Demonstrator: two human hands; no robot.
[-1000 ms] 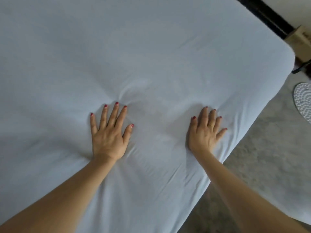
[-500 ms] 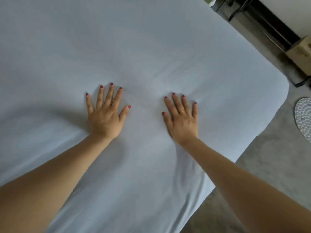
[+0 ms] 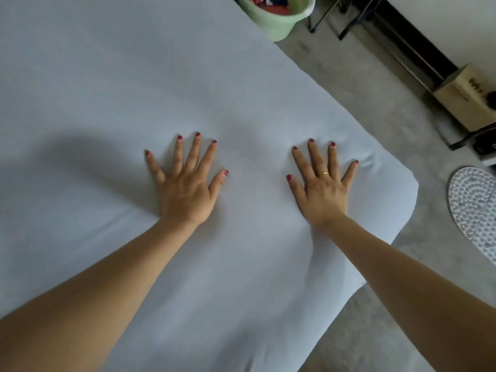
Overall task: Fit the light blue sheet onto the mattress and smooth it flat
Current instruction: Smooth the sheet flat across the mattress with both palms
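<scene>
The light blue sheet [image 3: 134,84] covers the mattress and wraps over its rounded near-right corner [image 3: 402,200]. My left hand [image 3: 185,189] lies flat on the sheet, palm down, fingers spread. My right hand [image 3: 323,191], with a gold ring, presses flat beside it, closer to the corner. Both hold nothing. A few small creases show by my right little finger. Soft folds run under my forearms.
A pale green bucket [image 3: 279,25] with coloured cloth stands on the floor past the mattress's far right edge. A cardboard box [image 3: 467,95] and black metal frame legs [image 3: 351,20] are at the right. A patterned round mat [image 3: 475,210] lies on the grey floor.
Both hands have slid forward across the sheet, away from me, and spread wider. The creases that bunched between them earlier are flattened. The view has shifted, so the green bucket now shows.
</scene>
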